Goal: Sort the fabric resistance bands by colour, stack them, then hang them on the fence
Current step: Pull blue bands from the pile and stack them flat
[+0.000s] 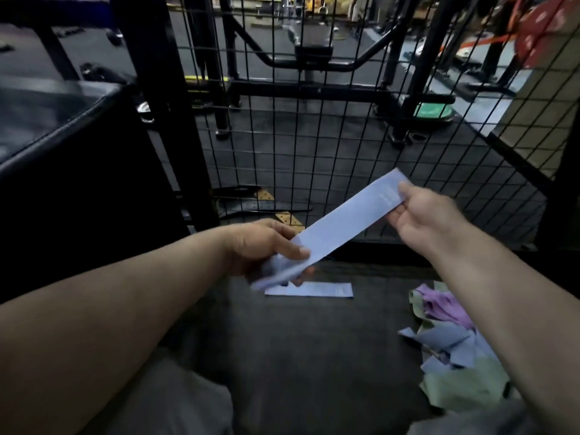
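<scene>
Blue held band (pixel 342 221), ends pinched by left hand (pixel 263 246) and right hand (pixel 423 215), slants near-left to far-right; laid band (pixel 309 290) lies just below left hand.

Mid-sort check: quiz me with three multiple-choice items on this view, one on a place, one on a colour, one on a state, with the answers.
1. Where is the mixed pile of bands?
A) on the floor at the right
B) hung on the fence
C) on the black bench

2. What colour is the held band?
A) green
B) light blue
C) purple

3. How is the held band gripped?
A) by one hand only
B) not at all
C) by both hands, one at each end

Answers:
1 A, it lies beside the right forearm.
2 B, it matches the flat blue band on the floor.
3 C, the left hand and right hand each hold an end.
</scene>
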`<action>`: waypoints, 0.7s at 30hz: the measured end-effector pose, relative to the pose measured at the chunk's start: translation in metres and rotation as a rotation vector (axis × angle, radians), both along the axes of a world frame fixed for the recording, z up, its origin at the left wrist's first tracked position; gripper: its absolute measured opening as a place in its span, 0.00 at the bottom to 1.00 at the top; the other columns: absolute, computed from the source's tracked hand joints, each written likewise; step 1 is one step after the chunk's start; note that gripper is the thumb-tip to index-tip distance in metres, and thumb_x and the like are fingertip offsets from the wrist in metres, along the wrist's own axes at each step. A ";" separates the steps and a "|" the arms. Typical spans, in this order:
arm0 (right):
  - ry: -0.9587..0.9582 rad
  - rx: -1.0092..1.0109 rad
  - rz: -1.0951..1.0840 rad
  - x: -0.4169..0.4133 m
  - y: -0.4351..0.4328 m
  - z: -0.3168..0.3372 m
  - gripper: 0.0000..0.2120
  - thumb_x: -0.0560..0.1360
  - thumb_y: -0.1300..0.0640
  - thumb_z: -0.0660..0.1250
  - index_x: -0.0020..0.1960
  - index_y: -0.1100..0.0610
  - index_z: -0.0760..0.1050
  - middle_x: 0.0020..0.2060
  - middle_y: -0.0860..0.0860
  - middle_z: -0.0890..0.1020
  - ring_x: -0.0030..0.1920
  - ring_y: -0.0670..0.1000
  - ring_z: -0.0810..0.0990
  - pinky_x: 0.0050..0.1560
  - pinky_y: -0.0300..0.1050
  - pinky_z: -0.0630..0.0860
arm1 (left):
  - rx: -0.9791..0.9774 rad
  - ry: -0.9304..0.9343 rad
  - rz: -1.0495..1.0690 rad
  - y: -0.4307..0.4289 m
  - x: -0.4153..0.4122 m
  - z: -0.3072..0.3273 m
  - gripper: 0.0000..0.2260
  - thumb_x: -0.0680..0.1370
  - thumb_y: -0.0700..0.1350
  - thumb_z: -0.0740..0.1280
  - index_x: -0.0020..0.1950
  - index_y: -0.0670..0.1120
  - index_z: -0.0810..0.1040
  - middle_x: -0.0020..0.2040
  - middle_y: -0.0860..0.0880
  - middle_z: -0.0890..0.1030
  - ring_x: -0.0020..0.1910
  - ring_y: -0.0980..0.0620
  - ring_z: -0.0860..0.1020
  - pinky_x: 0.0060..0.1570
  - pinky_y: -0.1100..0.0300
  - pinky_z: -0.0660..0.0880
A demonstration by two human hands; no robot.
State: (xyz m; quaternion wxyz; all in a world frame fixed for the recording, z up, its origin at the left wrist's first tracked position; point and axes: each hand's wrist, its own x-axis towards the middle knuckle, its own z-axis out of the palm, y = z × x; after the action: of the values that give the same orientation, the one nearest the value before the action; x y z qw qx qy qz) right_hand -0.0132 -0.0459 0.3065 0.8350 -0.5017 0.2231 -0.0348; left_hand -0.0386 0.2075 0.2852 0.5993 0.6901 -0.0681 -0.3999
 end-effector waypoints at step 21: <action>0.244 -0.275 0.185 -0.002 -0.034 0.000 0.10 0.81 0.63 0.58 0.48 0.52 0.75 0.41 0.50 0.78 0.39 0.47 0.76 0.40 0.42 0.72 | 0.077 -0.270 0.983 0.027 0.036 -0.026 0.04 0.77 0.36 0.70 0.46 0.44 0.80 0.41 0.45 0.80 0.37 0.51 0.79 0.31 0.61 0.78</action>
State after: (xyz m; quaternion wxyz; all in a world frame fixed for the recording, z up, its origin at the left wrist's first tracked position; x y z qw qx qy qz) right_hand -0.0154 -0.0795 0.3067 0.7250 -0.6300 0.2687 0.0727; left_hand -0.0030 0.2350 0.2587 0.6767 0.7075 0.2025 0.0199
